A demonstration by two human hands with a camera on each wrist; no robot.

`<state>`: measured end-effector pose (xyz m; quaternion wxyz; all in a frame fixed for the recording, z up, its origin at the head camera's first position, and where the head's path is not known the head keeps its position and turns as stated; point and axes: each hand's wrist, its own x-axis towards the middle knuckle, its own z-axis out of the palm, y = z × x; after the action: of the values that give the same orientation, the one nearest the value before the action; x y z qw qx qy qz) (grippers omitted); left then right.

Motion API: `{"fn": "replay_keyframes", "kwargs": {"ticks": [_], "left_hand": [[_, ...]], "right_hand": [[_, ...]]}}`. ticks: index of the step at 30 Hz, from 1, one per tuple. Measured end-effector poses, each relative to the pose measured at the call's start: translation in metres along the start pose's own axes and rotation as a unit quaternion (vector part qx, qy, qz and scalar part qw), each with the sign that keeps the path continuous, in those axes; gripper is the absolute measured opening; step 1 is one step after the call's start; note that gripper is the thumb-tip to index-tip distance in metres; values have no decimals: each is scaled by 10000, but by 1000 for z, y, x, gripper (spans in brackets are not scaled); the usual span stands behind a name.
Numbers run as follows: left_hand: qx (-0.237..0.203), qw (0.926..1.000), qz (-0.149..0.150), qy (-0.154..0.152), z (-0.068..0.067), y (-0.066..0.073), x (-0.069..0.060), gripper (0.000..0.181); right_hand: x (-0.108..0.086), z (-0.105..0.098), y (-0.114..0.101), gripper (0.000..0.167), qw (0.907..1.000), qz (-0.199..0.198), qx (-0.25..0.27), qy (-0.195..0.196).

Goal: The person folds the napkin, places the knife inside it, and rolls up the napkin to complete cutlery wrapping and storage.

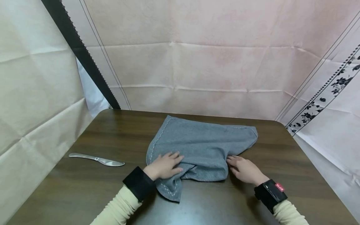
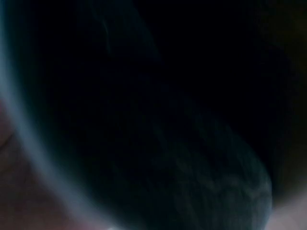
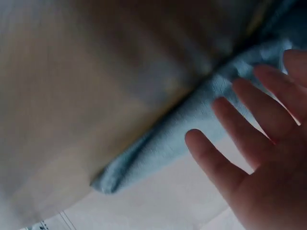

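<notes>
A blue-grey cloth (image 1: 202, 137) with pale stitching along its hem lies rumpled on the brown table. Its front left corner hangs toward the near side, and folds bunch up along the front. My left hand (image 1: 166, 165) rests on the cloth's left part with the fingers spread. Beside the right edge of the fabric is my right hand (image 1: 244, 168), its fingertips at the edge. The right wrist view shows that hand (image 3: 259, 139) with straight, parted fingers in front of the cloth (image 3: 177, 129). Dark cloth (image 2: 216, 187) fills much of the left wrist view, too dim for detail.
A silver table knife (image 1: 97, 159) lies on the table (image 1: 92, 187) left of the cloth. Pale creased sheets (image 1: 197, 68) hang behind and at both sides of the table. Black bands circle both wrists.
</notes>
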<state>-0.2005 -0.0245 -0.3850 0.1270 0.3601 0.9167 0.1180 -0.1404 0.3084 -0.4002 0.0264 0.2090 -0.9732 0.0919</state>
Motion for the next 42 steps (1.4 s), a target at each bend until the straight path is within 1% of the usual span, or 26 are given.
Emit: {"fn": "replay_keyframes", "kwargs": {"ticks": [2, 4, 6, 7, 9, 11, 17, 20, 25, 28, 30, 31, 32, 34, 35, 37, 39, 41, 42], "left_hand": [[-63, 9994, -129, -317, 4, 6, 0, 55], [-11, 9981, -350, -511, 8, 8, -1, 58], [83, 9968, -496, -629, 11, 7, 0, 61], [108, 9963, -521, -674, 13, 6, 0, 63], [119, 9961, -502, -710, 16, 3, -1, 66], [102, 9963, -473, -708, 17, 0, -3, 70], [7, 9955, -642, -700, 14, -16, -14, 86], [-60, 9952, -612, -758, 11, -22, -18, 90], [-265, 9949, -470, -856, 9, -28, -20, 96], [-217, 9946, -464, -904, 9, -30, -19, 98], [-101, 9952, -456, -865, 8, -27, -17, 98], [-31, 9960, -413, -792, 6, -25, -16, 96], [68, 9973, -307, -659, 5, -21, -15, 92], [275, 9994, 117, -180, 4, -9, -11, 79], [390, 9984, 397, 89, 3, -2, -9, 71], [689, 9911, 994, 553, 3, 12, -4, 55], [1084, 9807, 1410, 810, 5, 24, 1, 41], [1422, 9737, 1581, 824, 8, 30, 6, 28], [1542, 9715, 1604, 818, 9, 31, 9, 20]], "right_hand": [[1, 6, 0, 41, 9999, -96, 17, -109], [2, 10, -2, 46, 9996, -25, 64, -288], [2, 13, -3, 49, 9984, 166, 86, -534], [3, 14, -4, 50, 9974, 279, 85, -657], [3, 16, -7, 51, 9954, 473, 87, -832], [1, 16, -8, 52, 9943, 581, -10, -898], [-11, 9, -4, 49, 9936, 811, -163, -765], [-17, 5, 0, 46, 9935, 823, -157, -769], [-19, 2, 4, 45, 9946, 695, -200, -746], [-19, 2, 5, 45, 9948, 677, -231, -719], [-18, 2, 5, 46, 9947, 695, -242, -712], [-17, 2, 6, 46, 9947, 700, -235, -711], [-17, 2, 6, 46, 9948, 700, -235, -707], [-16, 2, 6, 46, 9949, 700, -215, -693], [-15, 2, 5, 46, 9949, 707, -206, -689], [-14, 1, 5, 46, 9948, 728, -163, -687], [-13, 1, 4, 46, 9948, 739, -113, -685], [-12, 2, 3, 46, 9947, 748, -57, -697], [-12, 3, 3, 47, 9947, 751, -26, -707]]}}
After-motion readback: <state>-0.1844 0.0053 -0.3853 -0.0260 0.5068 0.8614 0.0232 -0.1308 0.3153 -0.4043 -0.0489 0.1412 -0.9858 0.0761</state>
